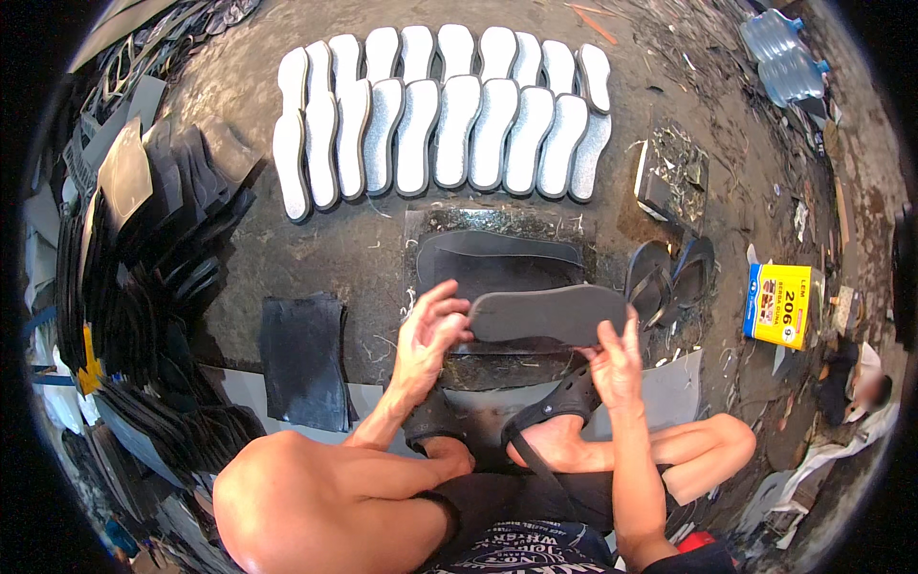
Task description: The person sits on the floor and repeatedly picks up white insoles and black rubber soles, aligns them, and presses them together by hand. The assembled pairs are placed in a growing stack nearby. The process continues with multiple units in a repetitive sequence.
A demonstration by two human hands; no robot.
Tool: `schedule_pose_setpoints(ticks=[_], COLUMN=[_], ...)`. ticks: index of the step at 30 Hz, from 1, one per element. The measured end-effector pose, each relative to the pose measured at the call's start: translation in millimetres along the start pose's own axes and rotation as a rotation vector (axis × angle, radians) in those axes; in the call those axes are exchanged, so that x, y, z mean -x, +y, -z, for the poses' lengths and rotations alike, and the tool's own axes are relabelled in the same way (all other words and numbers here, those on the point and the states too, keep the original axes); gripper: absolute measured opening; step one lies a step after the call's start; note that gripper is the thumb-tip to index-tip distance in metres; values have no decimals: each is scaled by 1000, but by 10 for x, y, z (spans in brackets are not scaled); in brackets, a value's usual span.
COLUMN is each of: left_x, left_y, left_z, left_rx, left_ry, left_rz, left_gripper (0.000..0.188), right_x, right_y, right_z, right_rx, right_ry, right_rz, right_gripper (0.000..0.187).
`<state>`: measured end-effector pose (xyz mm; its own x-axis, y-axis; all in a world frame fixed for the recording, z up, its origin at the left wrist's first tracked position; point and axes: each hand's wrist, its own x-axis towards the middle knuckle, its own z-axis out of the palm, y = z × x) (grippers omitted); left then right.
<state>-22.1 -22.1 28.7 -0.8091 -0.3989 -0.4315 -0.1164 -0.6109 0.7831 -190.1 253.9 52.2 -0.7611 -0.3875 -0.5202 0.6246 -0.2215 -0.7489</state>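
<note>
Here, the right hand (617, 364) pinches one end of a dark sandal sole (550, 316), underside hidden; the left hand (426, 337), fingers spread, adjoins the other, contact unclear.

I see right hand (615, 368) pinching dark sole (550, 316), left hand (424, 337) at opposite end; white-topped soles (416, 134) rowed beyond.
</note>
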Motion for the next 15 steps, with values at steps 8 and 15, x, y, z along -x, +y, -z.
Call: schedule_pose_setpoints(ticks=[8, 15], left_x=[-137, -331], left_y=[-188, -38], left_z=[71, -42], left_rx=[-335, -517], left_ry=[457, 517], left_rz=[-204, -239], left_gripper=[28, 28], right_x=[-172, -400], right_y=[201, 97], right_z=[-119, -320], right_rx=[758, 869], right_ry=[73, 225], right_rz=[174, 272], right_gripper=[50, 42])
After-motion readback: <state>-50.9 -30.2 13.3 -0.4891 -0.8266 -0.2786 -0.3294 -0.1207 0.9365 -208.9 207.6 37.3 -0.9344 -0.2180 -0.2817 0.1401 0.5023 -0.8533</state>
